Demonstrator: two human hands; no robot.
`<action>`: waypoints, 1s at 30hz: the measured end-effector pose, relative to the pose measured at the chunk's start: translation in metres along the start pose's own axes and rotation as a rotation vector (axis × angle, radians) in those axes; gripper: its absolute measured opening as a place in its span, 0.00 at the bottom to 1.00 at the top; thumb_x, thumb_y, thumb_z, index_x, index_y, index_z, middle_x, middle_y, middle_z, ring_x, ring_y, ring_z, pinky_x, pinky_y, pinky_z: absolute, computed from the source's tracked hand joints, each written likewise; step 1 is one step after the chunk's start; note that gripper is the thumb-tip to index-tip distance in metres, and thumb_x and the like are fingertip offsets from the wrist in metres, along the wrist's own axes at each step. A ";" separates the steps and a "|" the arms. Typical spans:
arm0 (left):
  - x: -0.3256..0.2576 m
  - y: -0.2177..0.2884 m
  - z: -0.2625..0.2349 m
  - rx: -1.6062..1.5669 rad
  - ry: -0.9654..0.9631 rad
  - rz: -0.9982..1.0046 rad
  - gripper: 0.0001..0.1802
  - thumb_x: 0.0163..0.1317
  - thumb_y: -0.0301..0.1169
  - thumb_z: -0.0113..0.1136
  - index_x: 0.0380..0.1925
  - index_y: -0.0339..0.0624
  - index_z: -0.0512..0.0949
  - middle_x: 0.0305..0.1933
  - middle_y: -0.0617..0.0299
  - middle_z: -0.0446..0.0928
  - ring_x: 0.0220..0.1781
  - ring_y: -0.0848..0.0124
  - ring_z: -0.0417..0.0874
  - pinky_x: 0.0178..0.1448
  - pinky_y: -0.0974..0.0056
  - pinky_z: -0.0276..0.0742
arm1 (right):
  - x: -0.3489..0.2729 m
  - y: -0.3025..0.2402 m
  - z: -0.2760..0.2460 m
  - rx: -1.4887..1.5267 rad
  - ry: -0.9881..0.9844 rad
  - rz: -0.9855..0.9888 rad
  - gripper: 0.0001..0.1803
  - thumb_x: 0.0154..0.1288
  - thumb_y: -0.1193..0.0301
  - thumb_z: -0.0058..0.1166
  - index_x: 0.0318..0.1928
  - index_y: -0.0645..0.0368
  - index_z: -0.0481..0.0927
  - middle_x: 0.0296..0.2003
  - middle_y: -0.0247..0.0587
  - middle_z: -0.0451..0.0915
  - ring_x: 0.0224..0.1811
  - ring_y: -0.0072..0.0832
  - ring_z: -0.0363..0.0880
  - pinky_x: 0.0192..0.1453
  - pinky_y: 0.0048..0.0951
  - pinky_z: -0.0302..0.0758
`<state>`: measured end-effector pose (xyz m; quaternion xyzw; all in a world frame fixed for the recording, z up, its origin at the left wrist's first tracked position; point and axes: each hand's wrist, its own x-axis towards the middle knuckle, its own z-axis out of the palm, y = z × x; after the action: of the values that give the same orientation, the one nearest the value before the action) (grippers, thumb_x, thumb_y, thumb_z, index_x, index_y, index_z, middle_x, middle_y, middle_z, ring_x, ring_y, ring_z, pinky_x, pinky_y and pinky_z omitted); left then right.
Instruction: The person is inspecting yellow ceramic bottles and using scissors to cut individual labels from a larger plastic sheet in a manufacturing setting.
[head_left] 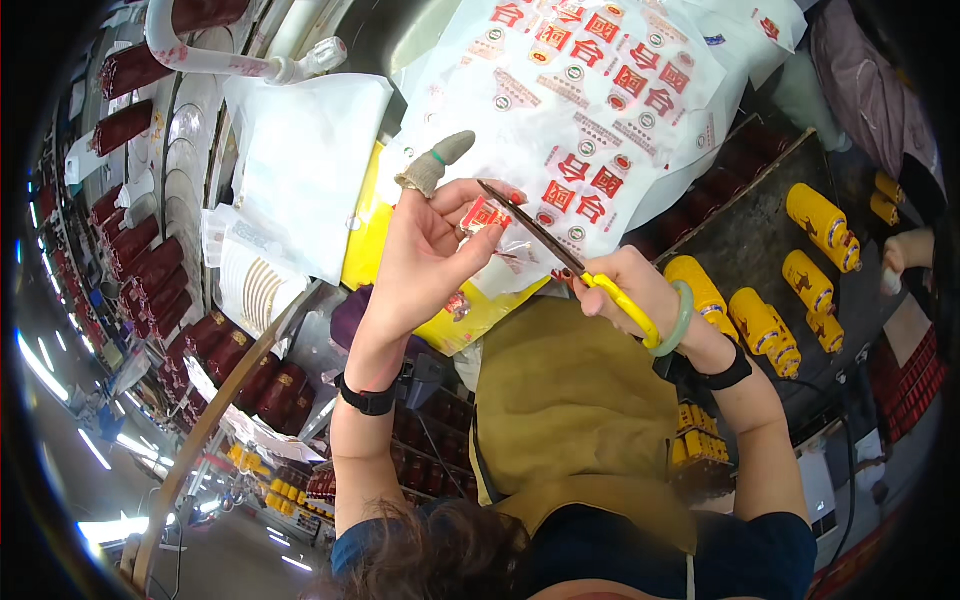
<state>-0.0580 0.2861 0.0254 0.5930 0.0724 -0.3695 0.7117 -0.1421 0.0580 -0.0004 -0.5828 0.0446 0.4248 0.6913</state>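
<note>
I see a small red-and-white printed label piece of thin clear film (487, 214) pinched in my left hand (425, 255), between thumb and fingers, held up in front of my chest above the olive apron (570, 400). I judge it very light, limp and a little slippery, easy to crease or tear, so the best hold is a flat pinch near its edge, leaving the cutting line free. The index finger wears a grey rubber finger cot (438, 160), which should add grip on the film.

My right hand (625, 290) is closed around the yellow handles of a pair of scissors with long dark blades (560, 255); the blade tips reach to the label, touching or just beside it. A pale green bangle (678, 322) sits on that wrist.

Behind the hands lies a large white sheet printed with rows of the same red labels (590, 90), over a yellow bag (372, 215). To my right, yellow bottles (815, 215) lie on a dark tabletop (745, 245). To my left, dark red cylindrical packages (150, 280) run along a conveyor line (200, 100).
</note>
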 end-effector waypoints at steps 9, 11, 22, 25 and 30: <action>0.003 -0.029 -0.033 0.116 0.105 -0.045 0.38 0.60 0.13 0.50 0.70 0.36 0.49 0.56 0.50 0.74 0.44 0.77 0.78 0.50 0.70 0.78 | 0.019 0.000 0.015 -0.034 0.207 -0.002 0.24 0.61 0.56 0.65 0.25 0.65 0.72 0.15 0.34 0.66 0.21 0.17 0.60 0.25 0.27 0.64; 0.008 -0.042 -0.039 0.190 0.154 -0.075 0.38 0.60 0.13 0.49 0.70 0.36 0.49 0.55 0.52 0.73 0.38 0.81 0.76 0.45 0.73 0.78 | 0.031 -0.002 0.021 -0.209 0.368 0.077 0.21 0.56 0.61 0.69 0.29 0.66 0.74 0.16 0.39 0.73 0.18 0.18 0.66 0.25 0.27 0.68; 0.009 -0.066 -0.050 0.284 0.199 0.002 0.37 0.62 0.15 0.49 0.71 0.39 0.50 0.52 0.55 0.75 0.46 0.75 0.80 0.49 0.70 0.79 | 0.114 -0.020 0.044 -0.006 0.450 0.090 0.13 0.68 0.71 0.52 0.46 0.69 0.72 0.28 0.47 0.83 0.25 0.30 0.85 0.26 0.29 0.78; 0.006 -0.064 -0.053 0.254 0.220 -0.031 0.36 0.63 0.16 0.49 0.70 0.36 0.49 0.55 0.52 0.74 0.47 0.73 0.81 0.50 0.69 0.80 | 0.119 -0.017 0.045 0.011 0.428 0.089 0.15 0.68 0.69 0.51 0.48 0.69 0.71 0.31 0.46 0.82 0.25 0.27 0.83 0.26 0.27 0.76; 0.001 -0.057 -0.054 0.149 0.309 -0.058 0.36 0.61 0.17 0.51 0.69 0.32 0.49 0.54 0.49 0.76 0.39 0.79 0.78 0.45 0.73 0.76 | 0.117 -0.012 0.046 0.001 0.500 -0.100 0.08 0.66 0.74 0.50 0.41 0.66 0.71 0.30 0.44 0.83 0.23 0.27 0.82 0.26 0.28 0.75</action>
<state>-0.0744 0.3331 -0.0356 0.6915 0.1705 -0.2987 0.6353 -0.0806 0.1599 -0.0416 -0.6710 0.1856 0.2327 0.6791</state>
